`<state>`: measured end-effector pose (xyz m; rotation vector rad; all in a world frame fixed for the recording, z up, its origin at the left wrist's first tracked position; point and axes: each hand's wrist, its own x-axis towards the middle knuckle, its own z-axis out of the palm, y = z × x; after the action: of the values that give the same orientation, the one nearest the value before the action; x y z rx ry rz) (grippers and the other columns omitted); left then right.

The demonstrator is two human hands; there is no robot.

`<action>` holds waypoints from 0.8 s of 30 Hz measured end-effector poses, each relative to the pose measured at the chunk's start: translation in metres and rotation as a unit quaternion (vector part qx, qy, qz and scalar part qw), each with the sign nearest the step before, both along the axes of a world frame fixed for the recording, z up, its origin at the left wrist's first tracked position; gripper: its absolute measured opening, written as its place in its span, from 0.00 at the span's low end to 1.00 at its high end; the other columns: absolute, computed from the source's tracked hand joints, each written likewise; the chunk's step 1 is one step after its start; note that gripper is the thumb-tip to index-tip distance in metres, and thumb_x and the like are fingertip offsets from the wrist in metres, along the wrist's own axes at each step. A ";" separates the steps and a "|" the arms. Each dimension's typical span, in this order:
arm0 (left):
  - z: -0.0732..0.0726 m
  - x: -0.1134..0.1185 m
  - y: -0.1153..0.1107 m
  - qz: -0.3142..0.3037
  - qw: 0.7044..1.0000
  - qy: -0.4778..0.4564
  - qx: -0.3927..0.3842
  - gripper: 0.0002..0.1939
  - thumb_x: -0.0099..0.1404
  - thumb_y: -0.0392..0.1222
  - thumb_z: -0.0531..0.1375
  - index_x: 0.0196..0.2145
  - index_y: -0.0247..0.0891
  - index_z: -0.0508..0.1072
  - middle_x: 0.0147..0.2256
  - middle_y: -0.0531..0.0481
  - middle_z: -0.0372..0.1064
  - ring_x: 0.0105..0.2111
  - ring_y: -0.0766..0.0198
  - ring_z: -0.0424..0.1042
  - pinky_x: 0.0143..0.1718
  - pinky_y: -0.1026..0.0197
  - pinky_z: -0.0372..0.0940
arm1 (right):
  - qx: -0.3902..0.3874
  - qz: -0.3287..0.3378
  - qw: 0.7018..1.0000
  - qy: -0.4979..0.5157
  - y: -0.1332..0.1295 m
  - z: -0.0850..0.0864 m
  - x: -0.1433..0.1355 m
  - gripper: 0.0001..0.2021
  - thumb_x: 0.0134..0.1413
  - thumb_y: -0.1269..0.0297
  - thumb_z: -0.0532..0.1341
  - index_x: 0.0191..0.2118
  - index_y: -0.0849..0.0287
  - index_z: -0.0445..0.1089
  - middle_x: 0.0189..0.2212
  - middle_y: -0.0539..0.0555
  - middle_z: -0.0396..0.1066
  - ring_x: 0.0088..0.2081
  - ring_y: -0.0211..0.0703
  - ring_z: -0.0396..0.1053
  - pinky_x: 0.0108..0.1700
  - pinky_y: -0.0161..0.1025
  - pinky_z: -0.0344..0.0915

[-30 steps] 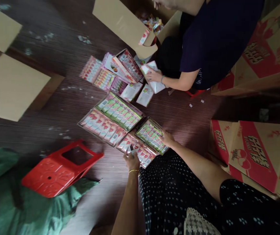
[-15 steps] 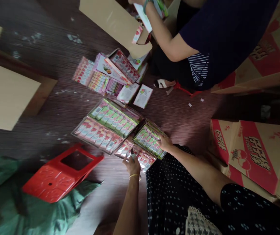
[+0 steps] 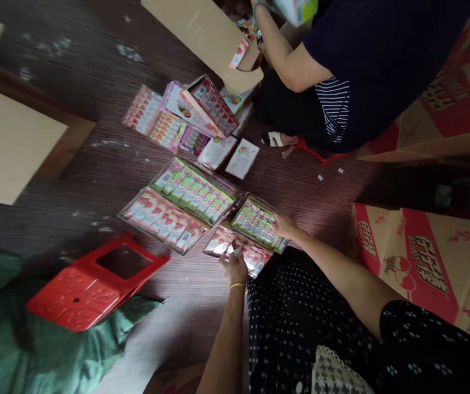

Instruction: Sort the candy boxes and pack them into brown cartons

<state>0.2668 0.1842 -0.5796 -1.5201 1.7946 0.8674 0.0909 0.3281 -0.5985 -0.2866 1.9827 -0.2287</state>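
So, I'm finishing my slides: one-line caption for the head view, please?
Left hand holding a slim object over a red pack, right hand on a green pack, co-worker nearby.

The brown floor [image 3: 308, 205] bears flat packs [image 3: 196, 189], white boxes [image 3: 243, 158], paper scraps [image 3: 320, 178]

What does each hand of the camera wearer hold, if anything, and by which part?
Left hand: a small dark-tipped tool, by its lighter end. Right hand: fingers on the edge of the green pack; whether it grips cannot be told.
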 end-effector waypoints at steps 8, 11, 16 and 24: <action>-0.003 0.007 -0.004 -0.004 1.000 0.000 0.005 0.13 0.71 0.44 0.54 0.47 0.37 0.74 0.64 0.37 0.52 0.46 0.55 0.71 0.55 0.48 0.67 | 0.012 0.011 1.000 -0.001 -0.003 -0.001 0.005 0.30 0.70 0.54 0.54 0.71 0.63 0.55 0.62 0.65 0.67 0.63 0.55 0.67 0.60 0.45 0.65; -0.003 0.008 -0.005 -0.012 1.000 -0.005 0.013 0.12 0.71 0.44 0.55 0.46 0.37 0.74 0.64 0.36 0.51 0.46 0.55 0.71 0.54 0.48 0.67 | 0.017 0.013 1.000 -0.002 -0.004 0.001 0.005 0.30 0.70 0.55 0.54 0.71 0.64 0.56 0.63 0.65 0.67 0.62 0.56 0.67 0.59 0.45 0.66; -0.007 0.007 -0.006 -0.019 1.000 -0.015 0.019 0.12 0.71 0.45 0.54 0.44 0.37 0.73 0.66 0.36 0.49 0.45 0.54 0.71 0.55 0.47 0.67 | 0.030 0.020 0.999 0.006 -0.008 0.001 0.005 0.26 0.69 0.58 0.55 0.66 0.64 0.61 0.58 0.65 0.71 0.59 0.56 0.71 0.56 0.44 0.67; -0.009 -0.002 -0.009 0.000 0.999 -0.054 0.005 0.13 0.70 0.47 0.55 0.43 0.36 0.74 0.63 0.35 0.54 0.47 0.51 0.71 0.57 0.45 0.66 | -0.006 0.042 0.999 0.004 -0.002 -0.004 -0.002 0.25 0.68 0.57 0.55 0.66 0.59 0.62 0.57 0.62 0.73 0.59 0.55 0.70 0.56 0.46 0.67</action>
<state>0.2650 0.1748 -0.5890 -1.5304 1.7102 0.7787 0.0893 0.3261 -0.6029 -0.3786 1.9739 -0.1859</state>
